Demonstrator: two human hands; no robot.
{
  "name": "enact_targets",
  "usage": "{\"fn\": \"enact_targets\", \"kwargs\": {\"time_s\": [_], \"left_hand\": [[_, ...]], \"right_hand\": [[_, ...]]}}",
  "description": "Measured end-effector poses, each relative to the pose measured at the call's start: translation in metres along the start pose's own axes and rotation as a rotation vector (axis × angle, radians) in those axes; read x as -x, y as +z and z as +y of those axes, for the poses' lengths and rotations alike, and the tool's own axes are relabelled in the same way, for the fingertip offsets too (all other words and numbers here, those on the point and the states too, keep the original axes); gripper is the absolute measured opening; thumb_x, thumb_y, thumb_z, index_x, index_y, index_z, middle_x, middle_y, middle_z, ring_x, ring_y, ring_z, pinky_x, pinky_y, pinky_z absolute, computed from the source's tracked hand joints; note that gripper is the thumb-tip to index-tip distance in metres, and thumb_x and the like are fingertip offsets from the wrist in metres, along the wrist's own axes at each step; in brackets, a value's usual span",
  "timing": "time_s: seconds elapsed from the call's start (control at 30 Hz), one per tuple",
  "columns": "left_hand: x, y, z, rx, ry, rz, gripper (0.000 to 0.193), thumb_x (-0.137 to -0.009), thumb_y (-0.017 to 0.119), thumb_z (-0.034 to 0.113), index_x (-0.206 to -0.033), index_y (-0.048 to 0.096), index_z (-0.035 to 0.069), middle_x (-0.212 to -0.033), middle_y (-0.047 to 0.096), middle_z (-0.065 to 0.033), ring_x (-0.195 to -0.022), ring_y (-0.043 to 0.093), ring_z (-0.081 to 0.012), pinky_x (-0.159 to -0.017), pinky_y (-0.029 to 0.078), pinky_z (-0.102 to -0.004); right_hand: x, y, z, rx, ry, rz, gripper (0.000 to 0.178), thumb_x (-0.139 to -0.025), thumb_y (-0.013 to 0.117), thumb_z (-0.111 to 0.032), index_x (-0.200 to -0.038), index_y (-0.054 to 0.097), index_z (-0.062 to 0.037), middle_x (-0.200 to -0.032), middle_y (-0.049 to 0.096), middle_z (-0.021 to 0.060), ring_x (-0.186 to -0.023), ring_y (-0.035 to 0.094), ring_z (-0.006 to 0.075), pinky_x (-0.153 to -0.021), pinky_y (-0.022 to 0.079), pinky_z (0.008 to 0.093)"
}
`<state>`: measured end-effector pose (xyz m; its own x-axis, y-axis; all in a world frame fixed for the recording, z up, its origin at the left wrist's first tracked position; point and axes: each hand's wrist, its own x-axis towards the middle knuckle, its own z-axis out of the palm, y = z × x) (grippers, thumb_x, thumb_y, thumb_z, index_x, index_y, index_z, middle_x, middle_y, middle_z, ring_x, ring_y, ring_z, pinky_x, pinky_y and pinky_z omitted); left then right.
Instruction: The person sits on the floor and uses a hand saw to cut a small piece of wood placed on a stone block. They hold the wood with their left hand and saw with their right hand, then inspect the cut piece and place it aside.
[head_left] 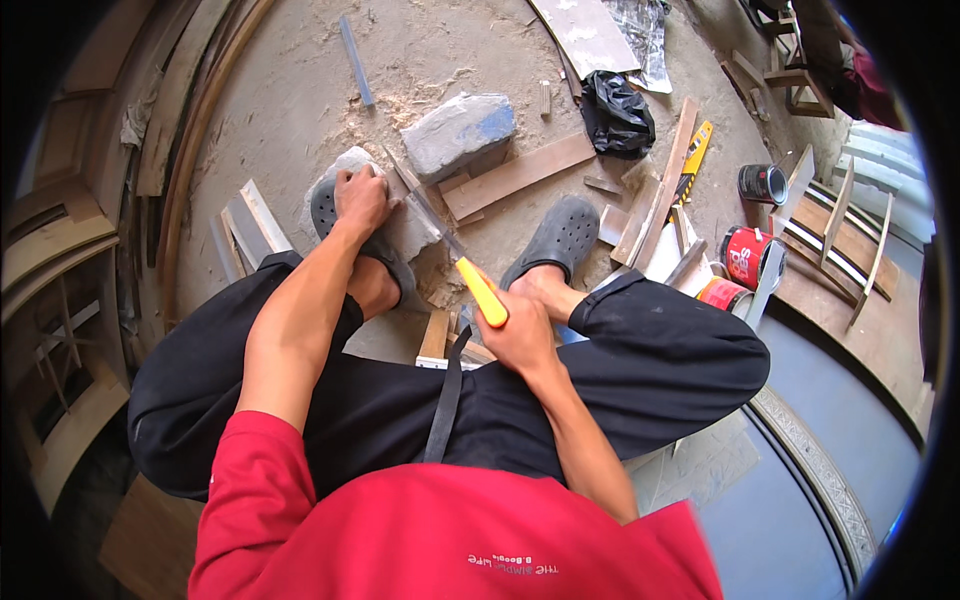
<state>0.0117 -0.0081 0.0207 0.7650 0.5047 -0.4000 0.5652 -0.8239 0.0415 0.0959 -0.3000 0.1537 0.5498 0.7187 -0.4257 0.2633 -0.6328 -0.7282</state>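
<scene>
My right hand (522, 332) is wrapped round the yellow handle of a hand saw (426, 208), whose narrow blade points forward and to the left. Left of the blade, my left hand (362, 203) is closed with its fingers curled down, and whatever it grips is hidden under it. Beneath that hand lies a rough pale block (405, 232), partly covered by my left shoe. Just beyond the saw tip sits a second chunky block (458, 133) with a blue patch. Sawdust and chips lie around both blocks.
A wooden board (525, 178) and a black plastic bag (617, 113) lie ahead. To the right are a yellow spirit level (694, 163), wood offcuts, a dark can (762, 184) and a red can (746, 254). Long curved wood strips (190, 150) lean at the left.
</scene>
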Motion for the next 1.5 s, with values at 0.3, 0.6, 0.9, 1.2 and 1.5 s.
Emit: {"fn": "enact_targets", "kwargs": {"time_s": [0.3,0.6,0.9,1.2,1.5], "left_hand": [[-0.001,0.004,-0.002,0.003,0.022,0.024,0.043,-0.077,0.073,0.047,-0.094,0.075,0.008,-0.100,0.065,-0.0125,-0.101,0.061,-0.0252,-0.097,0.034,-0.0411],[-0.001,0.011,-0.001,-0.014,-0.004,0.036,0.042,-0.075,0.074,0.045,-0.097,0.074,0.009,-0.105,0.066,-0.0120,-0.104,0.063,-0.0233,-0.101,0.033,-0.0418],[0.005,0.012,-0.002,0.043,-0.012,0.065,0.048,-0.073,0.076,0.044,-0.103,0.072,0.007,-0.106,0.066,-0.0098,-0.107,0.062,-0.0224,-0.105,0.032,-0.0437],[0.005,0.016,0.000,0.046,-0.021,0.103,0.047,-0.076,0.074,0.038,-0.109,0.070,0.005,-0.107,0.064,-0.0097,-0.109,0.060,-0.0217,-0.107,0.030,-0.0438],[0.002,0.019,0.001,-0.017,-0.008,0.084,0.051,-0.076,0.074,0.042,-0.111,0.069,0.005,-0.104,0.063,-0.0104,-0.105,0.061,-0.0237,-0.104,0.032,-0.0447]], "right_hand": [[-0.005,0.000,0.013,-0.049,-0.067,0.028,0.016,-0.080,0.068,-0.013,-0.078,0.062,0.0008,-0.068,0.060,0.0236,-0.062,0.059,0.0420,-0.059,0.047,0.0458],[0.003,-0.019,0.007,-0.039,-0.109,0.033,0.017,-0.082,0.068,-0.014,-0.080,0.063,0.0016,-0.074,0.064,0.0212,-0.064,0.061,0.0411,-0.061,0.048,0.0445],[0.015,-0.023,-0.019,-0.062,-0.054,-0.004,0.013,-0.083,0.066,-0.008,-0.080,0.062,0.0038,-0.070,0.063,0.0189,-0.060,0.060,0.0363,-0.060,0.048,0.0412],[-0.018,0.010,-0.019,-0.060,-0.042,0.005,0.014,-0.084,0.066,-0.011,-0.079,0.063,0.0021,-0.065,0.060,0.0220,-0.059,0.061,0.0367,-0.057,0.047,0.0421],[0.002,-0.009,-0.013,-0.029,-0.067,0.006,0.015,-0.082,0.067,-0.011,-0.075,0.061,0.0012,-0.065,0.059,0.0218,-0.057,0.060,0.0389,-0.055,0.046,0.0420]]}}
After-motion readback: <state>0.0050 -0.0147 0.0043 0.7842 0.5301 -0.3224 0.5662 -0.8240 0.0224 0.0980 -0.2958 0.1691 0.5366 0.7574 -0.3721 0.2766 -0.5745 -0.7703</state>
